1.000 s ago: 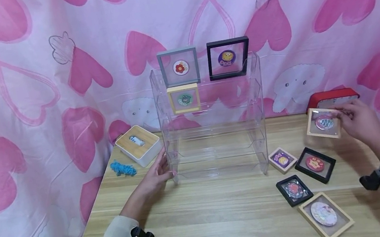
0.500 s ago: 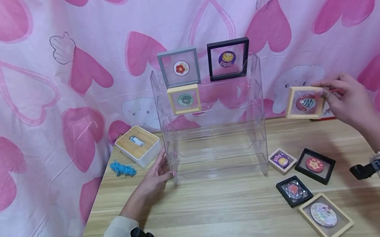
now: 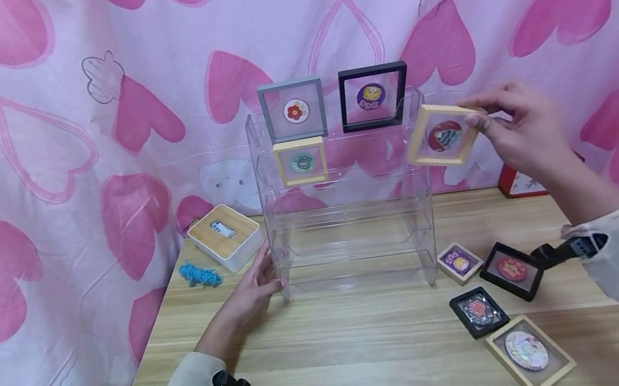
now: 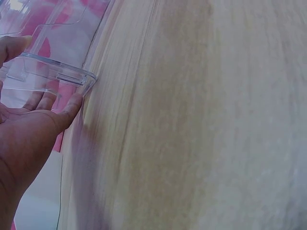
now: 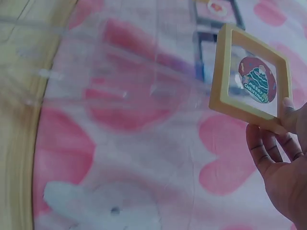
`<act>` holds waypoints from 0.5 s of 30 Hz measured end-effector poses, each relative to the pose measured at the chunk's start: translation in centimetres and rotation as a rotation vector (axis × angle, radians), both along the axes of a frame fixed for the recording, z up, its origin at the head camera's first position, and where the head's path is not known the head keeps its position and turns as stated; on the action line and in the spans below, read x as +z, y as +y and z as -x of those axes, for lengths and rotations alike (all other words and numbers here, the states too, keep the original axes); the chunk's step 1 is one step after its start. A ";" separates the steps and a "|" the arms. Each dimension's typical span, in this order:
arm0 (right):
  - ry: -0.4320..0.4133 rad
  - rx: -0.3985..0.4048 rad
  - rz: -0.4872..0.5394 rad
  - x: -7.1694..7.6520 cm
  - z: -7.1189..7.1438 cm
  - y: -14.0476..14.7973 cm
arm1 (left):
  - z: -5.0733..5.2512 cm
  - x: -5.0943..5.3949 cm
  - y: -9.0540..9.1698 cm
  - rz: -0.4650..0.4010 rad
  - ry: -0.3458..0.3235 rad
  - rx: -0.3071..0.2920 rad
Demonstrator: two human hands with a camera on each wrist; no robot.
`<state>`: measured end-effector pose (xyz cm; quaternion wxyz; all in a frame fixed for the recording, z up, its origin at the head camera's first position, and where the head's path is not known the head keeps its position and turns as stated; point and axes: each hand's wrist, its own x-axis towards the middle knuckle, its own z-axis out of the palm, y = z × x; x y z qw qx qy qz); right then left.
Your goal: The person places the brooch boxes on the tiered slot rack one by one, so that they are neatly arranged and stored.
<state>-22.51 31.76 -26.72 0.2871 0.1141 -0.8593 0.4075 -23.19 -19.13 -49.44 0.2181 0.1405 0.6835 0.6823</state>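
Note:
My right hand [image 3: 522,120] pinches a light wooden-coloured display frame [image 3: 417,138] by its right edge, thumb in front. It is held in the air, slightly tilted, just at the right side of a clear acrylic tiered rack [image 3: 353,251]. Inside the frame is a round Christmas-tree badge [image 5: 257,80]. My left hand [image 3: 252,291] grips the rack's lower left side panel, thumb on one face and fingers on the other [image 4: 45,103]. On the rack's top tier stand a grey frame [image 3: 264,117] and a black frame [image 3: 343,101]; a small beige frame [image 3: 280,165] sits one tier lower, at left.
Right of the rack lie a small beige frame [image 3: 469,251], two black frames and a larger beige frame [image 3: 555,376]. A red box-like object [image 3: 512,181] stands behind my right arm. At left are a white wood-topped box [image 3: 228,250] and a blue crinkled bundle [image 3: 199,275].
My right hand has lifted the Christmas-tree frame from low at the right and carried it up and left to the rack's side. My left hand has stayed put on the rack.

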 end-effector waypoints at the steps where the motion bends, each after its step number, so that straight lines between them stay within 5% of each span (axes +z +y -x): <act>1: -0.004 0.001 -0.003 0.2 0.2 -0.5 | 0.0 0.0 0.0 -0.001 0.001 0.000; 15: 0.153 0.092 -0.054 1.1 3.0 -6.0 | -0.1 0.1 0.0 -0.030 0.019 -0.019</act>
